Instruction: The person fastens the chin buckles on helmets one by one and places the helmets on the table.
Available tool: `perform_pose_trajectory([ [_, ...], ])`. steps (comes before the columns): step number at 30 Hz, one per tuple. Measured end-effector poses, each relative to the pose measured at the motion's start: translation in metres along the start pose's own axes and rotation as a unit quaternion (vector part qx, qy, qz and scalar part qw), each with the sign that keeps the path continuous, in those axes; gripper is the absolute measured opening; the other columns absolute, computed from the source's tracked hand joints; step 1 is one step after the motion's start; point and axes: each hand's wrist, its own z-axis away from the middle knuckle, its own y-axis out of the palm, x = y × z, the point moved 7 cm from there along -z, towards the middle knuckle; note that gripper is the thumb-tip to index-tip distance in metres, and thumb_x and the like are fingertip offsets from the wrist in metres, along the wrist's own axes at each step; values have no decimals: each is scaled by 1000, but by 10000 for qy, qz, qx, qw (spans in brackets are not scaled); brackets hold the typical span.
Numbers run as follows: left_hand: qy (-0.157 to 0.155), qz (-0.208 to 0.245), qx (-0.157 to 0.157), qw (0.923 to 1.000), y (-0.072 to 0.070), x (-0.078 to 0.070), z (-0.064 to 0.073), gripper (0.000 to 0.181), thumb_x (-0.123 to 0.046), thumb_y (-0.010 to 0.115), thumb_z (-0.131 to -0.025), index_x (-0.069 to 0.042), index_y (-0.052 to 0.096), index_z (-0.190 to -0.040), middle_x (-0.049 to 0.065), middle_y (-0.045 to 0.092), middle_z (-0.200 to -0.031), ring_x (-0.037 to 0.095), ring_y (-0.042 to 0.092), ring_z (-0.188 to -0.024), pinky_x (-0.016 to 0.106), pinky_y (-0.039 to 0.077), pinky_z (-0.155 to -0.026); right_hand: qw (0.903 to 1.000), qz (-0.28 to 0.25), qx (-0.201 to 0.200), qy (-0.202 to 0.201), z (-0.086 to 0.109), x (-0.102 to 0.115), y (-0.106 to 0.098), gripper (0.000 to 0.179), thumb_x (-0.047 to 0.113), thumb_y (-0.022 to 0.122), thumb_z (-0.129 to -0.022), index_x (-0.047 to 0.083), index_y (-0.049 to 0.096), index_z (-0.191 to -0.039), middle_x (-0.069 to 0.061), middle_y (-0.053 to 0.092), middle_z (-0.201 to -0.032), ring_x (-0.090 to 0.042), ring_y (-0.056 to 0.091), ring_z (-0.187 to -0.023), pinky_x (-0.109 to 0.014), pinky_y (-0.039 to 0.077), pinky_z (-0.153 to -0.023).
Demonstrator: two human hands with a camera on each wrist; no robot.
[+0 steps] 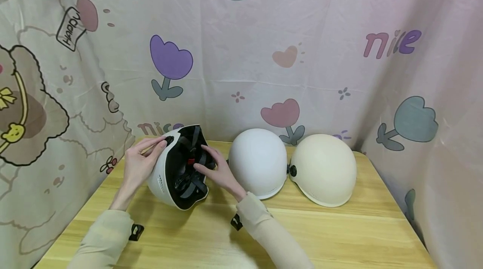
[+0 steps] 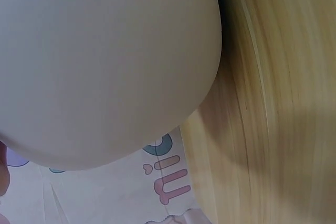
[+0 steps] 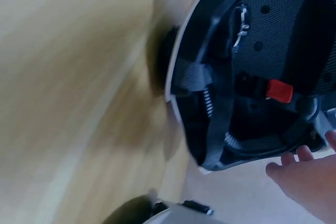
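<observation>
A white helmet [image 1: 161,183] is tipped on its side on the left of the table, its black lining facing me and to the right. My left hand [image 1: 140,163] holds its upper left edge by a black side knob. At the opposite rim is my right hand [image 1: 222,174], thumb and fingers curled at the edge beside the straps. Inside, the right wrist view shows a red buckle [image 3: 280,91] and dark webbing. The helmet's smooth shell [image 2: 110,66] fills much of the left wrist view, which hides most of the left fingers.
A second white helmet [image 1: 258,164] stands dome up just right of my right hand. Beside it is a cream helmet [image 1: 325,170] with a black side knob. All rest on a wooden table [image 1: 339,235], backed by a printed curtain [image 1: 234,42].
</observation>
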Motion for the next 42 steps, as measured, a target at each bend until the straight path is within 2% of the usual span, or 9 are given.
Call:
perform_pose_trajectory([
  [7, -228, 51, -35, 9997, 0, 3, 0, 24, -9, 75, -91, 2, 76, -112, -27, 66, -94, -13, 64, -93, 4, 51, -81, 9998, -165, -75, -64, -10, 21, 3, 66, 48, 68, -93, 34, 42, -153, -4, 40, -159, -24, 38, -147, -54, 32, -121],
  [12, -251, 66, -1, 9997, 2, 3, 0, 25, -9, 74, -91, 2, 75, -113, -26, 66, -96, -13, 64, -94, 4, 51, -82, 9989, -413, 37, -208, -20, 36, 5, 63, 45, 67, -95, 34, 42, -152, -8, 47, -146, -25, 46, -137, -43, 38, -120],
  [18, -159, -1, 159, 9997, 4, 1, -1, 25, -10, 71, -93, 2, 74, -115, -26, 65, -98, -13, 62, -96, 4, 50, -83, 9944, -813, 425, -519, -31, 51, 11, 59, 21, 64, -99, 25, 42, -153, -15, 55, -132, -18, 60, -115, -24, 53, -103],
  [22, -95, -41, 242, 9997, 4, 1, -1, 25, -11, 70, -94, 1, 74, -116, -26, 65, -100, -13, 62, -98, 4, 50, -84, 9942, -707, 530, -614, -36, 56, 12, 57, 18, 62, -100, 24, 42, -154, -16, 61, -124, -7, 60, -102, -16, 53, -90],
  [29, -102, -104, 358, 9993, 3, 2, 0, 27, -13, 70, -95, 1, 73, -118, -27, 64, -103, -14, 61, -100, 4, 50, -83, 9927, -437, 715, -866, -41, 64, 16, 56, 17, 58, -102, 22, 41, -155, -16, 65, -114, -11, 62, -95, -20, 54, -86],
  [34, -116, -25, 335, 9994, 2, 3, 0, 27, -11, 69, -95, 2, 73, -118, -29, 65, -103, -15, 62, -100, 5, 51, -82, 9927, -523, 790, -752, -45, 66, 18, 53, 17, 58, -103, 23, 43, -154, -17, 64, -110, -13, 61, -91, -17, 52, -79],
  [37, -107, 17, 321, 9994, 2, 3, 0, 26, -11, 70, -95, 3, 73, -117, -28, 66, -104, -16, 62, -99, 5, 51, -82, 9926, -665, 796, -626, -47, 67, 19, 52, 16, 59, -102, 21, 45, -152, -18, 64, -112, -14, 62, -91, -18, 55, -79],
  [40, -79, 90, 305, 9995, 2, 4, 0, 25, -9, 69, -95, 4, 73, -116, -26, 69, -105, -16, 63, -100, 6, 51, -82, 9900, -1033, 811, -507, -48, 69, 21, 52, 13, 63, -100, 16, 46, -149, -22, 65, -113, -19, 67, -93, -33, 62, -86],
  [42, -52, 147, 315, 9994, 2, 4, 0, 24, -8, 68, -95, 6, 73, -115, -26, 70, -105, -16, 63, -101, 6, 51, -84, 9869, -1324, 801, -466, -48, 71, 22, 52, 10, 65, -98, 12, 47, -147, -26, 66, -110, -24, 70, -92, -44, 62, -88],
])
